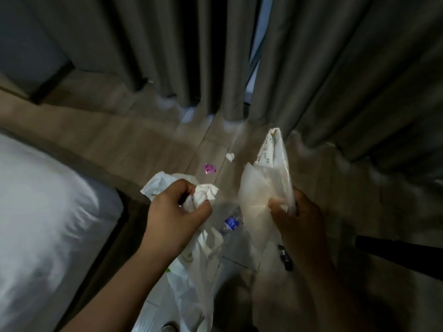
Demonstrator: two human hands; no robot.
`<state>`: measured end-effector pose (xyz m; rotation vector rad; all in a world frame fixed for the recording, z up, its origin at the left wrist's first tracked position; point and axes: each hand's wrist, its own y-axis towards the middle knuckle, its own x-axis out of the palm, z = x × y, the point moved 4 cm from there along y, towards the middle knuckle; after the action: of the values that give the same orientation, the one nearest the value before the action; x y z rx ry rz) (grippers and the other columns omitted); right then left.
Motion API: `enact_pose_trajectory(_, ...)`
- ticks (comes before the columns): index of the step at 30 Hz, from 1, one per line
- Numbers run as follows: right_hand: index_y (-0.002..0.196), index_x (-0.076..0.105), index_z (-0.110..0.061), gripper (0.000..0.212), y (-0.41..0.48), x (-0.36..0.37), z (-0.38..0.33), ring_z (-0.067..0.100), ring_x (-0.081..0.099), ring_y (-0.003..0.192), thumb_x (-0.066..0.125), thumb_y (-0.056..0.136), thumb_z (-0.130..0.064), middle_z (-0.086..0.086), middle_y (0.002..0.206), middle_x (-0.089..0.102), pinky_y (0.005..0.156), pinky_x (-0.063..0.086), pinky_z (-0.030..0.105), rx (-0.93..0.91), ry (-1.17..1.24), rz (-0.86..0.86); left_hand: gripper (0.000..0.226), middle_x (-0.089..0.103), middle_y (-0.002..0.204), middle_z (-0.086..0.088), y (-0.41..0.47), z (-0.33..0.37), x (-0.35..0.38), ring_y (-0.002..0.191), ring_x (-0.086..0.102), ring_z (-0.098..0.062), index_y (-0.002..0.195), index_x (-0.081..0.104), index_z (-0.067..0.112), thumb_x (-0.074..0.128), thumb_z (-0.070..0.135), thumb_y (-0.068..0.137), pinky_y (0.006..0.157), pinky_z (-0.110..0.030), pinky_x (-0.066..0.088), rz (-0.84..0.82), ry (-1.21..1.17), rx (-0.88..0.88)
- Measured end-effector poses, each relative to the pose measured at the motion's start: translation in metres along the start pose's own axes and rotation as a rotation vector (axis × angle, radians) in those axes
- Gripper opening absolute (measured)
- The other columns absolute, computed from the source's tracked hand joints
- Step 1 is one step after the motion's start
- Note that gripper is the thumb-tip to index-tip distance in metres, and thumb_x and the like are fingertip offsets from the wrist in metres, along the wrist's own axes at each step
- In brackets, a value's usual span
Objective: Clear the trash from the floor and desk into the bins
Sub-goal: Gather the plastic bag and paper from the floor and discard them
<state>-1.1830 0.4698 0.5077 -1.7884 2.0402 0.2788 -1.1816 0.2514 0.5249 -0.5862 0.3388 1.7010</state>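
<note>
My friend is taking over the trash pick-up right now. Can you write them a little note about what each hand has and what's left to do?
The left hand has its grip on a crumpled white tissue and on the white plastic bag hanging below it.
The right hand holds a clear plastic wrapper that sticks upward.
On the floor: a pink wrapper, a white tissue ball and a small dark object.
A plastic bottle shows between the hands; I cannot tell if it is in the bag.
Done: some trash is in hand.
Left: the floor bits. No bin is in view.
</note>
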Motion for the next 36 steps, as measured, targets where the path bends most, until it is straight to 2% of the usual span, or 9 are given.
enact_pose_trajectory(3, 0.088, 0.059, -0.023, 0.011, -0.012, -0.048, -0.073, -0.021, 0.056, 0.068, 0.063, 0.087, -0.013, -0.018, 0.076, 0.057, 0.051, 0.041, 0.001, -0.006, -0.007, 0.03, 0.013, 0.063, 0.066, -0.002, -0.013, 0.076, -0.034, 0.065, 0.058, -0.014, 0.07, 0.059, 0.015, 0.071, 0.019, 0.073, 0.055, -0.016, 0.042, -0.053, 0.001, 0.046)
enact_pose_trajectory(6, 0.083, 0.06, -0.029, 0.015, -0.035, -0.099, -0.144, -0.017, 0.056, 0.064, 0.062, 0.089, -0.015, -0.017, 0.067, 0.061, 0.057, 0.042, 0.0, 0.011, 0.055, 0.059, 0.014, 0.062, 0.067, -0.003, -0.031, 0.148, -0.068, 0.068, 0.059, -0.016, 0.07, 0.059, 0.014, 0.072, 0.016, 0.073, 0.055, -0.015, 0.042, -0.058, -0.035, 0.083)
enact_pose_trajectory(10, 0.08, 0.06, -0.032, 0.013, -0.067, -0.164, -0.22, -0.004, 0.064, 0.071, 0.066, 0.087, -0.022, -0.011, 0.074, 0.067, 0.06, 0.046, 0.004, -0.083, 0.082, 0.211, 0.012, 0.064, 0.067, 0.001, -0.059, 0.236, -0.109, 0.065, 0.059, -0.009, 0.071, 0.062, 0.016, 0.074, 0.016, 0.074, 0.055, -0.01, 0.043, -0.005, -0.103, 0.121)
enact_pose_trajectory(15, 0.081, 0.06, -0.032, 0.013, -0.091, -0.237, -0.295, 0.006, 0.063, 0.079, 0.064, 0.087, -0.021, -0.012, 0.083, 0.065, 0.071, 0.055, 0.03, -0.082, 0.163, 0.31, 0.015, 0.062, 0.071, 0.005, -0.091, 0.341, -0.134, 0.061, 0.056, -0.003, 0.07, 0.06, 0.015, 0.074, 0.018, 0.075, 0.053, -0.008, 0.041, 0.049, -0.149, 0.248)
enact_pose_trajectory(20, 0.086, 0.061, -0.03, 0.01, -0.118, -0.317, -0.37, 0.002, 0.063, 0.073, 0.063, 0.087, -0.02, -0.016, 0.081, 0.064, 0.054, 0.048, 0.01, -0.248, 0.18, 0.45, 0.015, 0.063, 0.075, -0.002, -0.112, 0.44, -0.155, 0.061, 0.055, -0.004, 0.074, 0.061, 0.01, 0.073, 0.018, 0.075, 0.053, -0.008, 0.042, 0.091, -0.226, 0.383)
enact_pose_trajectory(23, 0.089, 0.057, -0.031, 0.011, -0.136, -0.361, -0.404, 0.002, 0.06, 0.072, 0.064, 0.087, -0.023, -0.02, 0.081, 0.06, 0.059, 0.048, 0.014, -0.292, 0.179, 0.54, 0.015, 0.064, 0.072, -0.004, -0.131, 0.496, -0.163, 0.065, 0.059, -0.013, 0.071, 0.059, 0.012, 0.073, 0.018, 0.075, 0.053, -0.009, 0.043, 0.106, -0.286, 0.493)
enact_pose_trajectory(27, 0.088, 0.062, -0.027, 0.006, -0.163, -0.406, -0.434, 0.005, 0.063, 0.075, 0.064, 0.087, -0.022, -0.013, 0.083, 0.065, 0.051, 0.046, 0.008, -0.371, 0.214, 0.62, 0.017, 0.063, 0.07, -0.006, -0.157, 0.549, -0.165, 0.065, 0.058, -0.017, 0.069, 0.058, 0.011, 0.073, 0.019, 0.074, 0.054, -0.016, 0.043, 0.083, -0.342, 0.617)
enact_pose_trajectory(32, 0.092, 0.062, -0.028, 0.009, -0.189, -0.433, -0.453, 0.003, 0.062, 0.078, 0.065, 0.086, -0.023, -0.014, 0.088, 0.065, 0.058, 0.047, 0.012, -0.402, 0.197, 0.744, 0.015, 0.062, 0.069, -0.005, -0.169, 0.591, -0.163, 0.063, 0.058, -0.017, 0.068, 0.059, 0.011, 0.073, 0.016, 0.074, 0.053, -0.014, 0.043, -0.013, -0.411, 0.748)
enact_pose_trajectory(36, 0.081, 0.062, -0.029, 0.01, -0.204, -0.442, -0.46, 0.002, 0.064, 0.073, 0.065, 0.085, -0.02, -0.009, 0.076, 0.067, 0.051, 0.048, 0.009, -0.386, 0.18, 0.869, 0.014, 0.064, 0.07, -0.005, -0.162, 0.615, -0.161, 0.064, 0.06, -0.018, 0.07, 0.061, 0.011, 0.073, 0.017, 0.074, 0.052, -0.02, 0.046, -0.142, -0.468, 0.855)
